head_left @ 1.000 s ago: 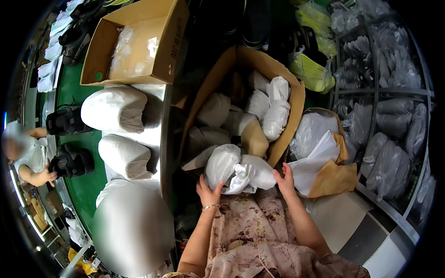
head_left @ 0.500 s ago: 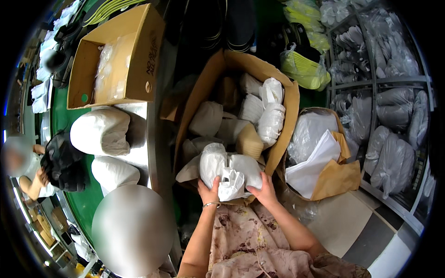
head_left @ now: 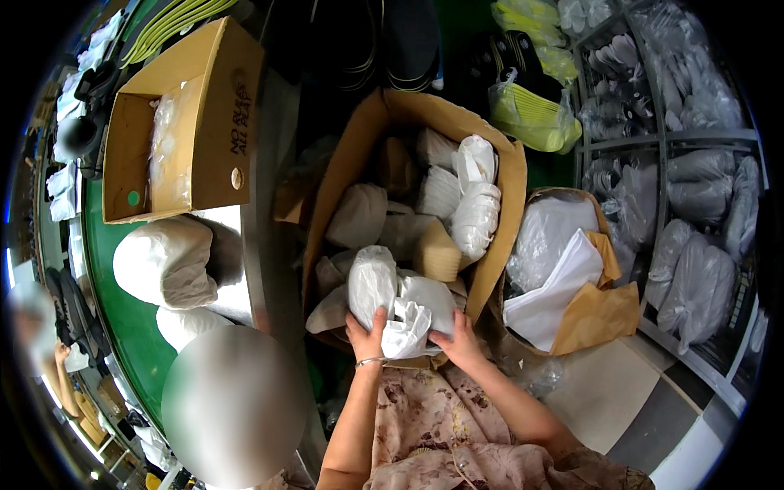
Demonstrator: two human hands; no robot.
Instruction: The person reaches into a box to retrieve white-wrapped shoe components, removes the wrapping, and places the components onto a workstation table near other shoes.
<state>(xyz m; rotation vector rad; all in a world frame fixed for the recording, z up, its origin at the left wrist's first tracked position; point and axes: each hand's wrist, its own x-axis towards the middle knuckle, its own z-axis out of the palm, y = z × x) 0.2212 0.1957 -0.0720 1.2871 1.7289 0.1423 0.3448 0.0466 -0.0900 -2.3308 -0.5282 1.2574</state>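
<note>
The left hand (head_left: 365, 333) is gripping the white-wrapped bundle (head_left: 425, 299) on its left, the right hand (head_left: 459, 341) pinching its right — both should be pressing evenly, so the loose folds (head_left: 407, 331) aren't tearing. The bundle is sitting at the near side of the cardboard box (head_left: 508, 192).

Item, one left hand (head_left: 367, 336), lower centre of the frame, back turned toward me, in a gripping curl: thumb upright on the inner side, fingers spread to the outer side, wrist (head_left: 367, 369) nearly straight, forearm (head_left: 351, 420) rising steeply from the bottom edge. Item, one right hand (head_left: 461, 341), just right of centre at about the same height, likewise in a grip: thumb reaching inward toward its fellow, fingers pointing up the frame, forearm (head_left: 513, 402) slanting in from the lower right. The pair stands slightly apart, thumbs facing.
</note>
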